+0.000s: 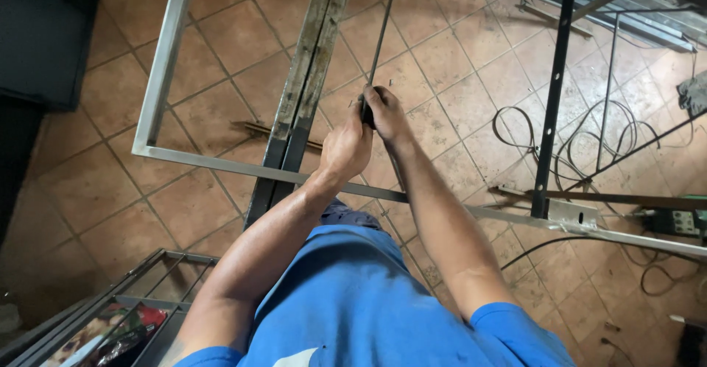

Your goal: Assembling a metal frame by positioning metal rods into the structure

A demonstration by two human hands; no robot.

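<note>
A thin dark metal rod runs up and away from me over the tiled floor. My left hand and my right hand are both closed around its near end, pressed together, the right slightly farther out. Under my hands lies a grey metal frame, its near bar crossing left to right. Two long rusty angle bars rest side by side across the frame, just left of my hands.
A black perforated upright bar stands on the frame's right part, beside a small metal bracket. Black cables coil on the floor at right. A power strip lies far right. A metal rack holds bags at bottom left.
</note>
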